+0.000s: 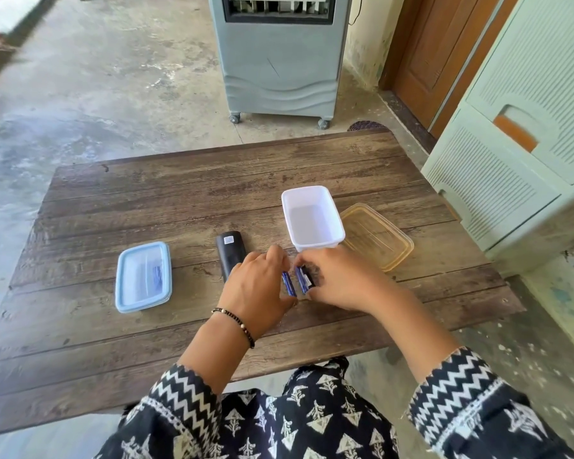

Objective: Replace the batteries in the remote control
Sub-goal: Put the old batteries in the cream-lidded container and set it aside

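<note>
– Where's the remote (230, 256)?
– Just beyond the left hand (257, 286), long axis pointing away; left's nearer.
– Grips?
– Each hand pinches one battery (288, 283); right hand (338, 279) likewise.

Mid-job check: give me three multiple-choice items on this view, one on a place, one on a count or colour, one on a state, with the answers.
1. Where is the remote?
A. In the white tub
B. On the table, between the blue-lidded box and the hands
C. On the floor

2. How many blue batteries show between the hands?
A. Two
B. Four
C. None

3. What state is the white tub in?
A. Lidded
B. Full of batteries
C. Open and empty

Answers: B, the remote lies on the table, right of the blue-lidded box and partly under the left hand. A, one battery is at the left hand and another at the right hand. C, the tub has no lid and its bare bottom shows.
</note>
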